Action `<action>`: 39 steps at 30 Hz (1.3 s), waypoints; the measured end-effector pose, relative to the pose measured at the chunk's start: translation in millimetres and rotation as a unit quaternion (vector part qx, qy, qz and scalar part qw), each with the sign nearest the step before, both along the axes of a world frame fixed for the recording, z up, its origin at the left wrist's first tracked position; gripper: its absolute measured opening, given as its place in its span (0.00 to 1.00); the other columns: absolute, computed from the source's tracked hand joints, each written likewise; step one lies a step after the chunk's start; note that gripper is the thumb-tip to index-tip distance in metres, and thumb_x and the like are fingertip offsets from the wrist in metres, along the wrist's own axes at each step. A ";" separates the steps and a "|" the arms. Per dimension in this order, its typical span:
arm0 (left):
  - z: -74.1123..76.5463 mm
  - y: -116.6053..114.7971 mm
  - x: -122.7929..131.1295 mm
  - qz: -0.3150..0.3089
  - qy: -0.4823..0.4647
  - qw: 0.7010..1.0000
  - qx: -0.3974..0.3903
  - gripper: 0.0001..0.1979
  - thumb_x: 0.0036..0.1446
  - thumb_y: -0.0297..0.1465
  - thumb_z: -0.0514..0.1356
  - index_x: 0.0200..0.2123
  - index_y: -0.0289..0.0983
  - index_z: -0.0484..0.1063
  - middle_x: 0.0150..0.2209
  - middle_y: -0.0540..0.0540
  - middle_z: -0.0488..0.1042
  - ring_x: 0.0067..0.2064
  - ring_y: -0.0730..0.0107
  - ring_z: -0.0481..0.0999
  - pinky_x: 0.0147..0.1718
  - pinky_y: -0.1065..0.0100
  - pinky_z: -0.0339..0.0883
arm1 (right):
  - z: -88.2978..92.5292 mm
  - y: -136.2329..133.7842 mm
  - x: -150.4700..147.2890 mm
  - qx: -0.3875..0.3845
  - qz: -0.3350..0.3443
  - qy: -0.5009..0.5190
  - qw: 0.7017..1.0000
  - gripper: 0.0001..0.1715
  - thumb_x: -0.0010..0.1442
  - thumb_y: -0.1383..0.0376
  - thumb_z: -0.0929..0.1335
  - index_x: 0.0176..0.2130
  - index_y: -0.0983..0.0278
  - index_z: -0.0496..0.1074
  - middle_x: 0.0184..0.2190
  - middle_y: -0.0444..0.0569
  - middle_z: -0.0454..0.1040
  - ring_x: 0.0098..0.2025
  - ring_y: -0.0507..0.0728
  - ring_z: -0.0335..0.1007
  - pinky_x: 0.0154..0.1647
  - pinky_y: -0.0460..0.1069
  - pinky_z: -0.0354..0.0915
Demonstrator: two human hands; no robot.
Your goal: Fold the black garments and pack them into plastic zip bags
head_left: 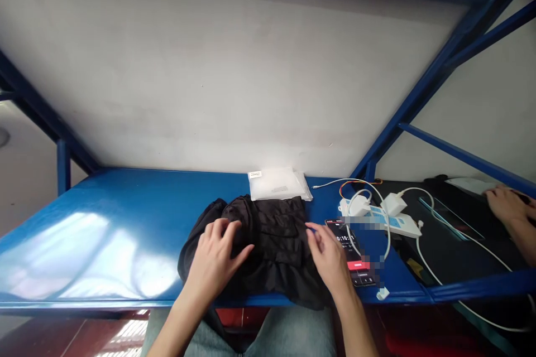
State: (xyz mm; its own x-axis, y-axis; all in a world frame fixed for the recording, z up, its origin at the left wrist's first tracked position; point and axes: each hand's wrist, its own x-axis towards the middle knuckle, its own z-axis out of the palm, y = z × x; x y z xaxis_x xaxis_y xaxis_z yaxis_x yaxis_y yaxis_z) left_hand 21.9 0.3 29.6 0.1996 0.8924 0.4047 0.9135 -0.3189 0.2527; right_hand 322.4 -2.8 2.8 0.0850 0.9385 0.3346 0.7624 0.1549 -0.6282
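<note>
A black fabric bag [280, 234], looking like a soft backpack with folds and seams, lies crumpled at the front edge of the blue table. One dark strap hangs over the edge towards my lap. My left hand [218, 251] rests on the bag's left part, palm down, with thumb and fingers apart. At the bag's right side, my right hand [326, 254] has its thumb and index finger pinched together. A small dark blue bit shows at those fingertips, too small to name. Right beside this hand lies a phone [341, 232] with a lit timer screen.
White packets [278, 183] lie behind the bag against the wall. A white power strip [406, 225] with chargers and looping cables stands at the right. On the adjoining black surface lie another phone [452, 217] and another person's hand [508, 209]. Blue metal bars [419, 100] frame the table.
</note>
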 end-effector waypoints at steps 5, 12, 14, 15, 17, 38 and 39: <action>18.5 25.9 -0.2 -0.001 0.017 0.998 -0.060 0.10 0.68 0.34 0.55 0.50 0.42 0.72 0.46 0.43 0.78 0.45 0.57 0.79 0.42 0.64 0.71 | 21.6 0.3 -27.3 -0.061 0.118 -0.146 0.980 0.31 0.63 0.46 0.71 0.62 0.52 0.70 0.50 0.51 0.73 0.49 0.63 0.77 0.41 0.52 0.74; 6.5 -7.0 -83.1 0.228 -0.110 0.957 -0.142 0.20 0.67 0.39 0.52 0.59 0.40 0.61 0.36 0.44 0.81 0.33 0.55 0.82 0.31 0.65 0.68 | 13.0 7.4 -24.2 -0.104 0.120 -0.172 0.972 0.34 0.61 0.45 0.73 0.62 0.51 0.71 0.51 0.50 0.71 0.52 0.64 0.76 0.43 0.54 0.75; -1.7 -14.9 -92.2 0.215 -0.081 0.952 -0.204 0.21 0.68 0.37 0.50 0.62 0.39 0.60 0.37 0.41 0.81 0.36 0.52 0.83 0.33 0.63 0.70 | 16.5 8.0 -23.8 -0.120 0.121 -0.167 0.971 0.34 0.61 0.46 0.73 0.62 0.52 0.71 0.51 0.51 0.71 0.54 0.65 0.75 0.44 0.54 0.74; -3.8 -16.5 -94.1 0.210 -0.069 0.954 -0.204 0.22 0.69 0.38 0.49 0.63 0.38 0.60 0.39 0.40 0.81 0.38 0.51 0.82 0.35 0.61 0.71 | 19.3 7.5 -23.3 -0.128 0.122 -0.163 0.971 0.34 0.61 0.46 0.73 0.62 0.51 0.70 0.52 0.51 0.71 0.54 0.65 0.74 0.44 0.54 0.74; -3.1 -14.5 -95.1 0.192 -0.050 0.970 -0.138 0.24 0.70 0.40 0.48 0.65 0.38 0.60 0.47 0.36 0.79 0.46 0.49 0.81 0.42 0.57 0.73 | 25.1 4.8 -21.1 -0.145 0.134 -0.145 0.970 0.31 0.62 0.47 0.72 0.61 0.50 0.70 0.52 0.50 0.70 0.53 0.64 0.75 0.44 0.54 0.73; 61.3 -18.9 -74.7 -0.215 0.080 0.924 -0.305 0.09 0.55 0.35 0.68 0.41 0.47 0.80 0.40 0.47 0.80 0.42 0.57 0.80 0.40 0.67 0.68 | 42.4 -63.4 40.2 -0.173 0.225 -0.114 0.952 0.28 0.57 0.73 0.63 0.48 0.50 0.80 0.45 0.49 0.77 0.48 0.61 0.76 0.51 0.53 0.72; 59.8 -21.0 -79.5 -0.220 0.073 0.917 -0.325 0.13 0.54 0.39 0.70 0.44 0.48 0.80 0.42 0.47 0.81 0.43 0.56 0.80 0.40 0.67 0.68 | 39.0 -72.8 38.9 -0.190 0.232 -0.115 0.947 0.32 0.57 0.74 0.62 0.53 0.48 0.78 0.47 0.48 0.76 0.49 0.60 0.76 0.53 0.52 0.72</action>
